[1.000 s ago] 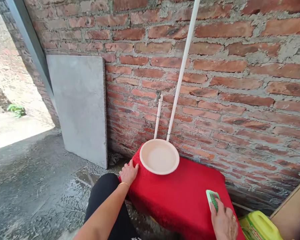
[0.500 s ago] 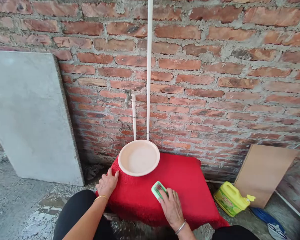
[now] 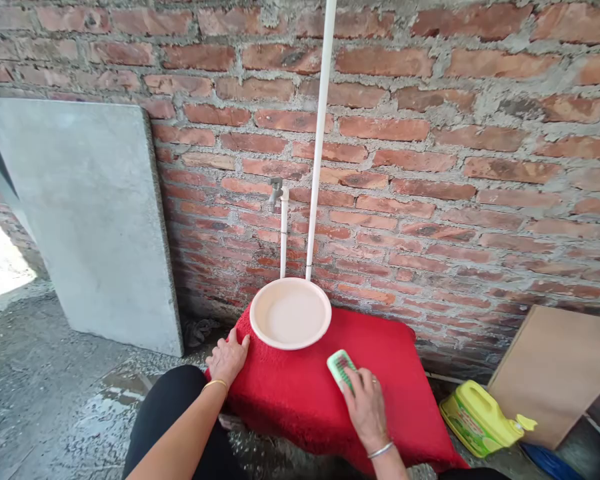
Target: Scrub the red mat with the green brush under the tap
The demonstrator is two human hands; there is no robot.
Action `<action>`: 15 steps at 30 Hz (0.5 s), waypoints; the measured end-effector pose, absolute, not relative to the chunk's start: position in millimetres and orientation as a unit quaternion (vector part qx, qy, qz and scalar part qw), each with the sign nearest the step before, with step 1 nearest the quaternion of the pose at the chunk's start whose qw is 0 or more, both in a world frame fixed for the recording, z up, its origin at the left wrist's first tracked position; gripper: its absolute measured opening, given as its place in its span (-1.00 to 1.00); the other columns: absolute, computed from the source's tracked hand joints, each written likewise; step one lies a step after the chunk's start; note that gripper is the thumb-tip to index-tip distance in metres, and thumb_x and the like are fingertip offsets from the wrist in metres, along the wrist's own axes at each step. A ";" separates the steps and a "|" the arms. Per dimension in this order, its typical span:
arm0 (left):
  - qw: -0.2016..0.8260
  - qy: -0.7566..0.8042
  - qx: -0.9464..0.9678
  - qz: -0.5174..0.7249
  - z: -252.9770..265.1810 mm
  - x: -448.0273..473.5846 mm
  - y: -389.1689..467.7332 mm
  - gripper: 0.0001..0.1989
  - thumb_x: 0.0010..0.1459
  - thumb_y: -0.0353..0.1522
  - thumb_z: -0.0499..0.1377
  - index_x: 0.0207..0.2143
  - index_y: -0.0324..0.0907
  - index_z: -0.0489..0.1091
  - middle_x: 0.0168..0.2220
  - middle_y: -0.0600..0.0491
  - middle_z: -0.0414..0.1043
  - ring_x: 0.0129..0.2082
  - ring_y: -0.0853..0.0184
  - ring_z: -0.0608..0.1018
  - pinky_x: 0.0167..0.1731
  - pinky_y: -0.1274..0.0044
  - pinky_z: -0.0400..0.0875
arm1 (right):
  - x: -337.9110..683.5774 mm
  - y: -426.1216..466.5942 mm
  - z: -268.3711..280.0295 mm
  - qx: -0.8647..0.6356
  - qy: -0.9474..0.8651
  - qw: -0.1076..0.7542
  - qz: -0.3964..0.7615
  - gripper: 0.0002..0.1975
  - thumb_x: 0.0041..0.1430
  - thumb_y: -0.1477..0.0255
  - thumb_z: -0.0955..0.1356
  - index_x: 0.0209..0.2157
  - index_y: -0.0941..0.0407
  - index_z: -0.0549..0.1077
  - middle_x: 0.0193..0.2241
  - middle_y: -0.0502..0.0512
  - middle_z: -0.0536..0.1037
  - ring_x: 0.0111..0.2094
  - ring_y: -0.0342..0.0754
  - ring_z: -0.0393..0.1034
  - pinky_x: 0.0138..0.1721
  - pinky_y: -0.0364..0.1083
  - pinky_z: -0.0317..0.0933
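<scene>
A red cloth with a fuzzy surface lies draped over a low support. My right hand grips a light green and white scrub brush on the cloth; its underside is hidden. Flat on the cloth's left edge rests my left hand, fingers apart and holding nothing. Between and beyond both hands, a pale round basin sits on the far left part of the cloth. My left fingertips are close to its rim.
Behind the basin, a tap on a white pipe stands against a brick wall. A grey slab leans at left. At right are a yellow jug and a brown board. The floor at left looks wet.
The whole view has shifted, so things appear farther right. The brush in my right hand has slid slightly right and away from me over the cloth. My left hand stays at the cloth's edge.
</scene>
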State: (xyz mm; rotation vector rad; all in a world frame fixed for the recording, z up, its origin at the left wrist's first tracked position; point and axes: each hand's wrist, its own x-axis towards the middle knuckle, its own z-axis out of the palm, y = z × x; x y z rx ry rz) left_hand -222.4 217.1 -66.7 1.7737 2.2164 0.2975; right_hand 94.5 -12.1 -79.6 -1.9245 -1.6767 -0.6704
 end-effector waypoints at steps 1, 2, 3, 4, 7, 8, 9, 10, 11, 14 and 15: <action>0.142 0.768 0.616 0.102 -66.3 -222.1 216.7 -0.30 0.32 0.07 -0.23 0.36 -0.05 0.13 0.14 -0.29 0.35 0.11 -0.16 0.46 0.03 0.07 0.26 | 74.1 -5.6 -80.6 -0.674 -0.653 0.253 -0.235 -0.72 0.40 0.27 0.24 0.03 -0.08 0.49 -0.21 0.11 0.48 -0.24 0.02 0.39 -0.18 -0.02 0.29; 0.141 0.768 0.616 0.101 -65.8 -221.8 216.3 -0.31 0.33 0.06 -0.22 0.36 -0.05 0.13 0.14 -0.29 0.35 0.10 -0.16 0.46 0.03 0.07 0.26 | 57.2 0.3 -81.9 -0.647 -0.683 0.252 -0.227 -0.72 0.39 0.30 0.26 0.06 -0.11 0.47 -0.17 0.10 0.48 -0.21 0.02 0.40 -0.14 -0.01 0.29; 0.140 0.768 0.617 0.101 -65.2 -221.6 215.9 -0.31 0.33 0.05 -0.21 0.36 -0.05 0.13 0.13 -0.28 0.35 0.10 -0.15 0.46 0.03 0.07 0.26 | 45.4 5.8 -83.2 -0.627 -0.705 0.247 -0.222 -0.72 0.37 0.33 0.28 0.07 -0.13 0.46 -0.13 0.09 0.48 -0.18 0.03 0.40 -0.10 0.00 0.29; 0.140 0.768 0.617 0.100 -64.4 -221.4 215.5 -0.31 0.33 0.05 -0.21 0.36 -0.05 0.13 0.14 -0.28 0.35 0.10 -0.14 0.46 0.03 0.08 0.26 | 39.6 10.8 -84.4 -0.614 -0.719 0.238 -0.221 -0.71 0.36 0.36 0.29 0.07 -0.14 0.46 -0.12 0.09 0.48 -0.16 0.03 0.40 -0.08 0.01 0.29; 0.138 0.769 0.617 0.095 -61.4 -220.9 214.0 -0.31 0.34 0.04 -0.20 0.37 -0.06 0.12 0.14 -0.28 0.35 0.10 -0.12 0.46 0.04 0.10 0.26 | 60.3 22.9 -86.0 -0.636 -0.707 0.199 -0.238 -0.74 0.36 0.35 0.28 0.02 -0.10 0.50 -0.20 0.10 0.49 -0.24 0.03 0.41 -0.16 0.01 0.29; 0.138 0.769 0.617 0.093 -60.3 -220.8 213.5 -0.31 0.34 0.04 -0.20 0.37 -0.06 0.11 0.14 -0.27 0.35 0.11 -0.12 0.46 0.05 0.10 0.26 | 78.2 24.8 -86.0 -0.662 -0.684 0.183 -0.246 -0.74 0.37 0.33 0.27 0.00 -0.07 0.52 -0.26 0.11 0.48 -0.29 0.04 0.40 -0.22 0.00 0.28; 0.137 0.769 0.618 0.091 -59.3 -220.6 212.9 -0.31 0.34 0.04 -0.20 0.37 -0.06 0.11 0.14 -0.27 0.35 0.11 -0.12 0.46 0.05 0.10 0.26 | 99.5 24.8 -86.0 -0.696 -0.650 0.167 -0.254 -0.72 0.39 0.30 0.24 -0.03 -0.03 0.54 -0.32 0.13 0.46 -0.34 0.05 0.39 -0.28 0.00 0.26; 0.137 0.769 0.618 0.089 -58.3 -220.4 212.5 -0.32 0.34 0.04 -0.20 0.37 -0.06 0.11 0.14 -0.27 0.35 0.11 -0.12 0.46 0.05 0.10 0.26 | 122.7 22.9 -86.0 -0.735 -0.606 0.153 -0.263 -0.67 0.40 0.27 0.21 -0.05 0.02 0.56 -0.36 0.14 0.44 -0.38 0.06 0.37 -0.32 0.00 0.23; 0.138 0.768 0.619 0.088 -57.5 -220.3 212.1 -0.32 0.34 0.04 -0.19 0.37 -0.06 0.11 0.14 -0.27 0.35 0.10 -0.12 0.46 0.05 0.10 0.25 | 145.8 19.3 -85.9 -0.773 -0.555 0.143 -0.271 -0.61 0.42 0.24 0.17 -0.06 0.06 0.57 -0.38 0.16 0.43 -0.40 0.07 0.36 -0.36 -0.01 0.20; 0.141 0.770 0.616 0.089 -55.7 -220.2 211.5 -0.32 0.33 0.04 -0.17 0.37 -0.06 0.12 0.14 -0.27 0.35 0.11 -0.12 0.46 0.06 0.10 0.25 | 197.4 4.0 -84.4 -0.851 -0.417 0.144 -0.285 -0.47 0.43 0.15 0.11 -0.03 0.17 0.56 -0.40 0.22 0.41 -0.45 0.07 0.31 -0.40 -0.01 0.14; 0.142 0.771 0.615 0.089 -55.3 -220.4 211.4 -0.32 0.33 0.04 -0.17 0.37 -0.06 0.12 0.14 -0.27 0.35 0.11 -0.12 0.45 0.07 0.10 0.24 | 203.7 0.4 -83.2 -0.858 -0.401 0.154 -0.282 -0.45 0.43 0.13 0.11 -0.02 0.19 0.55 -0.39 0.23 0.41 -0.44 0.07 0.31 -0.40 -0.01 0.14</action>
